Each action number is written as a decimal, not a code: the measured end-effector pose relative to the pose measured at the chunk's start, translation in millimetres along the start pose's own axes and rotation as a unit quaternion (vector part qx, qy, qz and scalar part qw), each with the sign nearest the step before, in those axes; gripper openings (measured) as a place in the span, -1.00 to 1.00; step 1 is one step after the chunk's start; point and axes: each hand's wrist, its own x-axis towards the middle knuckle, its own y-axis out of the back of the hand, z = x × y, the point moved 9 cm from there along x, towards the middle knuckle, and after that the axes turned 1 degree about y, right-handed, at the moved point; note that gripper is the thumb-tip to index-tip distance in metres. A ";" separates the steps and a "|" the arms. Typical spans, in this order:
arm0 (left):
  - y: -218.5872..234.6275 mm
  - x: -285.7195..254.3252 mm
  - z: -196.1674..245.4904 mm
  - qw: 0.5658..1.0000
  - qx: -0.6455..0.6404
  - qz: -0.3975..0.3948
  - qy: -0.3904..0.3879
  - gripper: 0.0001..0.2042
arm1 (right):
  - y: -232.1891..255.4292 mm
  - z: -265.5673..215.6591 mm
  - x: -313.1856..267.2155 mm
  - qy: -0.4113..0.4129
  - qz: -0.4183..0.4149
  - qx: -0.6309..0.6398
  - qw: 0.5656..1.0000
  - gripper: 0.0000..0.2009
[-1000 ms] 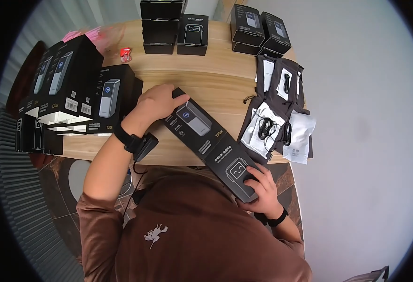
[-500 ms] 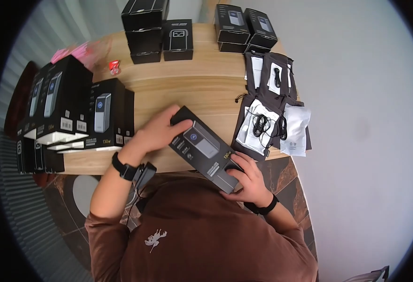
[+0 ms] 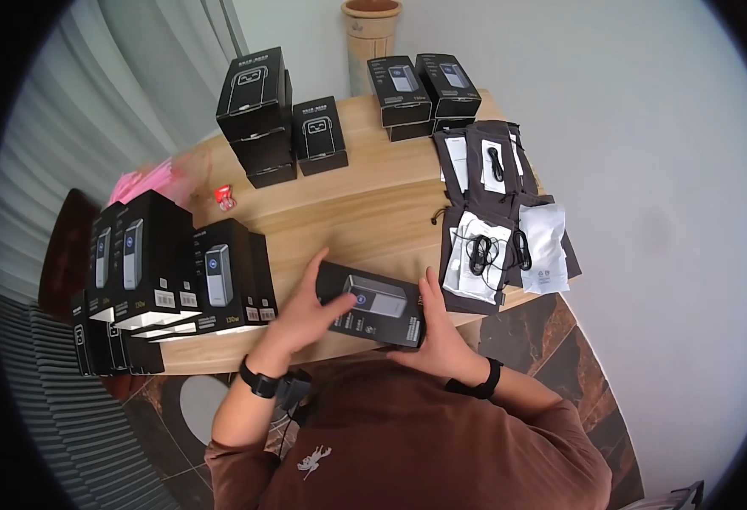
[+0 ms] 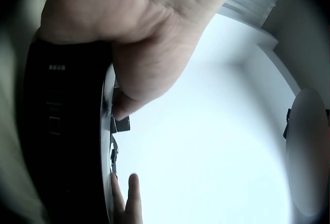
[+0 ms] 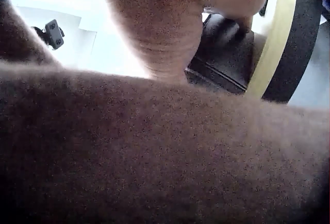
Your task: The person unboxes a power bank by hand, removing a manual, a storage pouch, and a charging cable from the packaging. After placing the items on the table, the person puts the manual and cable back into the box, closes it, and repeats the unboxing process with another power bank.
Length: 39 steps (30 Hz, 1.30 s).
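Note:
A black box with a picture of a grey power bank lies between both hands at the table's near edge. My left hand holds its left end, thumb across the printed face. At the other end my right hand grips the box, fingers along the end and far edge, thumb at the near edge. In the left wrist view the box appears dark beneath the left hand. The right wrist view is mostly filled by a blurred sleeve; beyond it shows the right hand against a dark box side.
Similar black boxes stand stacked at the left, with more boxes at the back left and others at the back right. Dark pouches with cables and white packets lie right. A red-wrapped item sits near pink plastic.
The box was long and slanting, with a second printed face showing; now it lies nearly level, showing one face. The right hand has moved up to its right end. The head view has shifted.

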 end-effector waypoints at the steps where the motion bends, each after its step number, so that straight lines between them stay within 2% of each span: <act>1: -1.6 0.4 -3.9 1.000 0.000 0.013 0.006 -0.13 | 2.8 -8.8 3.8 0.013 0.013 -0.033 0.999 0.37; 4: -0.6 -1.0 -11.5 0.999 -0.043 0.002 0.033 -0.13 | 5.5 -15.5 12.2 0.022 -0.018 -0.025 0.999 0.26; 5: 3.2 -2.5 -10.7 0.999 -0.016 0.011 0.043 -0.15 | 4.7 -18.4 15.0 0.033 -0.044 -0.061 0.997 0.21; 7: 2.0 -0.4 -17.5 0.997 -0.065 -0.017 0.037 -0.19 | 8.8 -21.9 17.2 0.043 -0.086 -0.138 0.986 0.11; 9: -0.5 3.1 -30.8 0.996 -0.072 -0.041 0.015 -0.22 | 16.6 -30.0 18.2 0.028 -0.107 -0.159 0.981 0.05; 11: 1.9 3.9 -34.0 0.988 -0.149 -0.043 0.021 -0.28 | 18.7 -32.0 18.2 0.031 -0.120 -0.165 0.979 0.03; 12: 2.9 5.2 -34.8 0.981 -0.189 -0.041 0.023 -0.30 | 26.4 -31.6 20.0 0.040 -0.107 -0.132 0.985 0.03; 13: 5.6 6.5 -34.3 0.951 -0.307 -0.031 0.011 -0.39 | 37.4 -30.6 22.7 0.051 -0.095 -0.099 0.989 0.02; 16: 10.2 2.3 -43.3 0.937 -0.347 -0.029 -0.033 -0.41 | 90.0 -32.2 38.1 0.065 -0.056 -0.006 0.996 0.01; 17: 13.5 5.4 -69.2 0.975 -0.209 -0.044 -0.065 -0.52 | 115.4 -30.0 45.1 0.105 -0.020 -0.006 0.994 0.01; 18: 11.3 0.7 -73.6 0.985 -0.144 -0.051 -0.076 -0.58 | 141.8 -20.4 53.1 0.048 0.007 0.062 0.997 0.00; 19: 8.8 -1.6 -74.9 0.991 -0.079 -0.057 -0.088 -0.64 | 179.5 -23.2 64.7 0.090 0.073 -0.023 0.993 -0.01; 20: 6.6 -2.0 -73.5 0.993 -0.013 -0.063 -0.099 -0.70 | 214.4 -11.0 74.8 0.065 0.146 -0.042 0.986 0.00; 21: 8.5 -4.8 -60.9 0.991 0.013 -0.041 -0.130 -0.83 | 246.5 -5.4 91.0 0.012 0.211 0.001 0.977 0.01; 22: 11.1 -1.6 -69.0 0.991 -0.031 -0.037 -0.125 -0.84 | 279.0 19.5 109.7 0.011 0.255 -0.003 0.967 0.02; 23: 13.9 0.1 -84.6 0.990 -0.074 -0.034 -0.118 -0.85 | 305.6 31.5 127.7 -0.043 0.294 0.032 0.954 0.01; 24: 15.8 0.8 -95.3 0.986 -0.118 -0.031 -0.110 -0.86 | 333.4 49.1 152.3 -0.024 0.320 -0.008 0.947 0.01; 25: 14.9 0.4 -95.6 0.988 -0.106 -0.032 -0.112 -0.86 | 357.1 83.9 176.0 -0.046 0.335 0.004 0.941 0.02; 27: 14.8 -0.9 -90.2 0.989 -0.080 -0.028 -0.118 -0.86 | 386.3 127.9 212.0 -0.126 0.340 -0.003 0.932 0.07; 29: 15.4 -5.1 -89.7 0.992 -0.073 -0.011 -0.101 -0.85 | 410.2 193.4 248.9 -0.201 0.336 -0.098 0.915 0.09; 30: 15.1 -6.0 -91.1 0.993 -0.069 -0.001 -0.092 -0.84 | 416.6 215.8 262.4 -0.236 0.332 -0.145 0.902 0.10; 33: 15.9 -9.4 -94.2 0.993 -0.016 0.028 -0.116 -0.85 | 407.8 238.8 295.3 -0.297 0.321 -0.227 0.870 0.11; 35: 17.9 -8.7 -92.9 0.989 0.038 0.052 -0.134 -0.84 | 393.7 254.4 316.9 -0.316 0.296 -0.223 0.873 0.10; 37: 12.9 -7.8 -68.6 0.985 0.078 0.047 -0.150 -0.85 | 377.1 265.6 333.6 -0.334 0.272 -0.229 0.873 0.08; 39: 12.5 -7.8 -62.0 0.983 0.098 0.050 -0.150 -0.85 | 362.8 270.5 343.7 -0.333 0.253 -0.239 0.876 0.07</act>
